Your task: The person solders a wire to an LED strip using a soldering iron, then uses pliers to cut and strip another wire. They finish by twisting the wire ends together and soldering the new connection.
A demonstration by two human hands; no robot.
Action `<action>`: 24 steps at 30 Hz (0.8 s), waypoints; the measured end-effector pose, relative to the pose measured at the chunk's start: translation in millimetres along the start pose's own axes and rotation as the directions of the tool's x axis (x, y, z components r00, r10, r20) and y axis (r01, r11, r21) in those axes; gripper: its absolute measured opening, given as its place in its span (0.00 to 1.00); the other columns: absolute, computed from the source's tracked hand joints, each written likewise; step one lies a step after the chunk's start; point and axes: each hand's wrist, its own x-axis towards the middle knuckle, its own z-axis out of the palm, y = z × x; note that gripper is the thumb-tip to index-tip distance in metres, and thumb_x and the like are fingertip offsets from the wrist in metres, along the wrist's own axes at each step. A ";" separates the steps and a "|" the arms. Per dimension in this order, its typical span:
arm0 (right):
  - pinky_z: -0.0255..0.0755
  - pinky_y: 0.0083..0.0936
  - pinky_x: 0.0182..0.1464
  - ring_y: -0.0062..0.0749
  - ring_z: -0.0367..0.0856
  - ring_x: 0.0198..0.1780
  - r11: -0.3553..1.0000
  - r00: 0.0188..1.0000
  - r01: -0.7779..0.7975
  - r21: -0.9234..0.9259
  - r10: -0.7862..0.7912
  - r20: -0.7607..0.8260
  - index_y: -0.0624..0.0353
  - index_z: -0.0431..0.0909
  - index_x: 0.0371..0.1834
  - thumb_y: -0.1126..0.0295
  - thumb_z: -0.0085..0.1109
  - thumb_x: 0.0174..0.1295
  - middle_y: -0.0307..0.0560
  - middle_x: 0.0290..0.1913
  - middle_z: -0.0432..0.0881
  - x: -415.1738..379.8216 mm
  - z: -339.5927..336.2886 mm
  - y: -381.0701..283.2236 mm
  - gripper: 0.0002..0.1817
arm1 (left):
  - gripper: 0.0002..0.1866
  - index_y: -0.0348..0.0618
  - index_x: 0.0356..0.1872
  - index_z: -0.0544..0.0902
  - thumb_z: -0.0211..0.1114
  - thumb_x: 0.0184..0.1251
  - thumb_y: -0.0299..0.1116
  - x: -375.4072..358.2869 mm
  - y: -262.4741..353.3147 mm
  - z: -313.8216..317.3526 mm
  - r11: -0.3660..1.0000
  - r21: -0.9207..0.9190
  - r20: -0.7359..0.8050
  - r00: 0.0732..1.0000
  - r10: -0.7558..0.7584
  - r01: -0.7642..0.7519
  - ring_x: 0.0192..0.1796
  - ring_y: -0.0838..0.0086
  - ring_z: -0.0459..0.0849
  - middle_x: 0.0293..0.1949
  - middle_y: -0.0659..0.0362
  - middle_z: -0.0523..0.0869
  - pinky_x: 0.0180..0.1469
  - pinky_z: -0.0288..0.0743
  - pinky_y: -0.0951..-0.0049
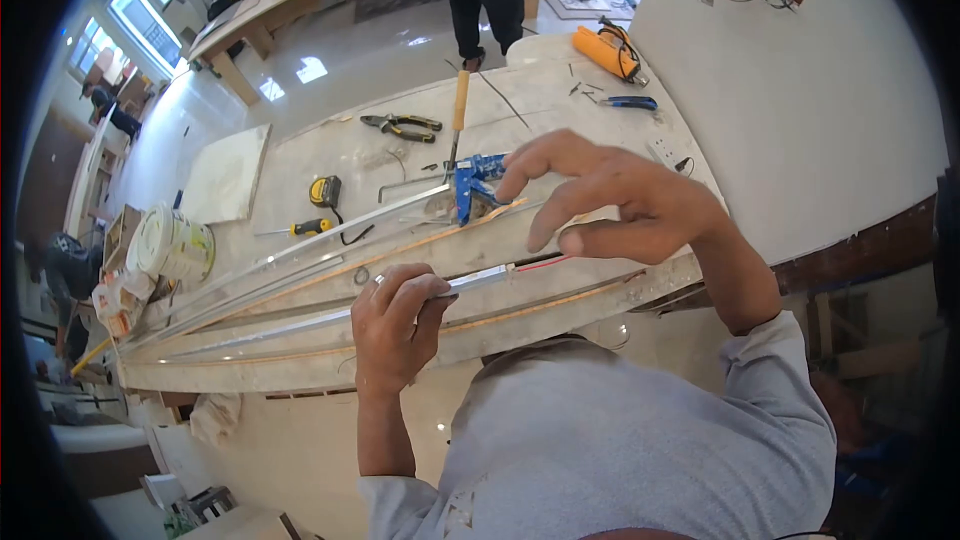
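Note:
My left hand (395, 325) is closed around a long, thin aluminium profile (485, 277) lying lengthwise over the workbench. From the profile's right end comes a red wire (540, 263). My right hand (625, 200) hovers just above that wire, its fingers spread and curved, with nothing visible between them. Behind its fingertips lies a blue glue gun-like tool (465, 190), partly covered by the hand. A tool with a wooden handle (460, 100) stands out beyond it. Other long metal strips (300, 252) run alongside the profile toward the left.
On the bench (330, 150) lie pliers (402, 127), a tape measure (325, 191), a screwdriver (310, 227), a utility knife (630, 102) and an orange power tool (605, 53). A white bucket (175, 245) stands left. A person (485, 0) is beyond the bench; a wall (800, 80) rises right.

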 end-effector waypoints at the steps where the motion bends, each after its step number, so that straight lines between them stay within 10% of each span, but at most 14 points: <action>1: 0.55 0.49 0.71 0.50 0.68 0.68 0.998 0.996 -0.048 -0.051 0.052 0.078 0.53 0.88 0.40 0.75 0.59 0.59 0.55 0.59 0.77 0.3 3.3 8.6 0.10 | 0.11 0.45 0.33 0.82 0.74 0.49 0.22 -0.6 0.0 0.3 1.000 0.002 -0.008 1.000 -0.008 0.008 0.31 0.65 0.83 0.33 0.60 0.85 0.31 0.72 0.67; 24: 0.62 0.43 0.66 0.47 0.67 0.65 0.960 0.982 0.038 -0.277 0.016 0.189 0.50 0.85 0.36 0.88 0.52 0.46 0.46 0.57 0.74 15.6 16.1 39.7 0.20 | 0.13 0.45 0.35 0.82 0.74 0.49 0.22 3.8 -4.4 -1.5 0.997 -0.003 0.093 0.993 -0.073 0.073 0.35 0.62 0.84 0.35 0.58 0.85 0.36 0.76 0.65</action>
